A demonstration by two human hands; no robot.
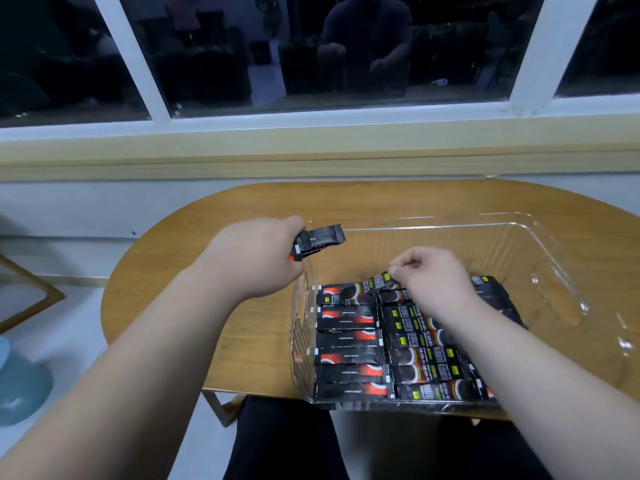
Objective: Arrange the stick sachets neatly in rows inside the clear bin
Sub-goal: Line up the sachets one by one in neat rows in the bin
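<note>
- The stick sachets [349,341] lie flat in the near part of the clear bin [554,244]. Their long sides touch and they form side-by-side columns. A further column on the right is partly hidden by the forearm. The far part of the bin holds none.
- One loose sachet [381,281] lies tilted at the far end of the middle column, out of line with its neighbours.
- The right grip [434,277] pinches the end of the loose sachet between thumb and forefinger. Judged purpose: to turn it square and seat it as the next piece in the row.
- The left grip [256,259] is curled round a small bundle [320,239] of sachets, held just above the bin's left wall, toward the far end. Judged purpose: to keep stock close to the work so single pieces can be drawn off.
- The bin rests on the wooden counter [207,244], with its near wall at the counter's near edge, within easy reach of both arms.
- Beyond the counter is a dark window [311,57]. A blue bottle [17,375] stands on the floor at the left.
</note>
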